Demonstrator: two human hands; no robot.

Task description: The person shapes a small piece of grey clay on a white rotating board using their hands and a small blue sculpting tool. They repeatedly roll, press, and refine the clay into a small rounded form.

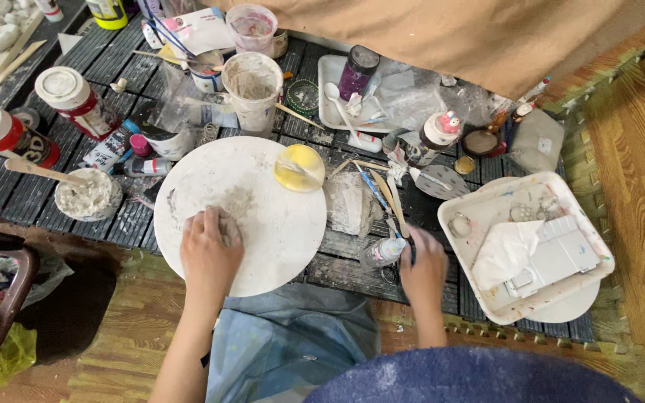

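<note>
The left hand (pixel 209 252) lies knuckles up on a round white board (pixel 263 224), its grip curled loosely over a grey, crumbly lump of clay (pixel 227 225) near the board's left-hand side. The right hand (pixel 423 267) reaches among thin tools just right of the board; its fingers bend around a dark slim tool (pixel 411 250), though how tightly cannot be told. A small clear bottle (pixel 382 252) lies just beside it. A yellow sponge-like disc (pixel 299 167) sits at the board's far edge. The desk (pixel 39 195) is dark slatted panels, smeared with dried clay. A grey paste bowl (pixel 88 195), a plaster-caked cup (pixel 252 88) and a white square tray (pixel 487 209) stand around. Wood flooring (pixel 636 164) runs beyond.
</note>
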